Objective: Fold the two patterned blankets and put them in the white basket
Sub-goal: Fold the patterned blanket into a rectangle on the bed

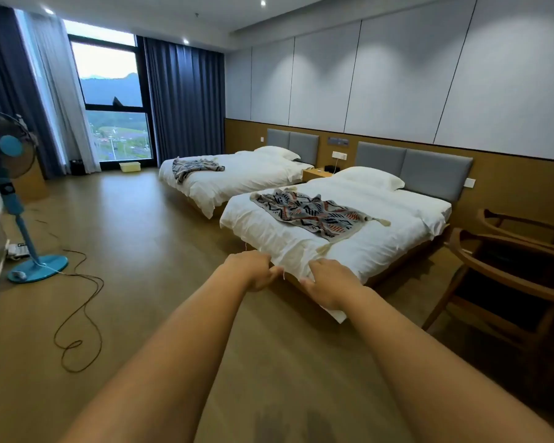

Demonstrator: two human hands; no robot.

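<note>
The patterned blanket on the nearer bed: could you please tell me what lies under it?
The patterned blanket lies spread and rumpled on the nearer bed's white duvet, which shows on all sides of it. The duvet beneath the blanket is covered, so anything lying there cannot be seen.

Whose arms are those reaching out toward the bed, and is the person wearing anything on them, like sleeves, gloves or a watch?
They belong to the person wearing the camera. Both forearms are bare as far as the picture shows: no sleeves in view. The left hand and the right hand wear no gloves, and no watch, bracelet or ring can be seen.
</note>
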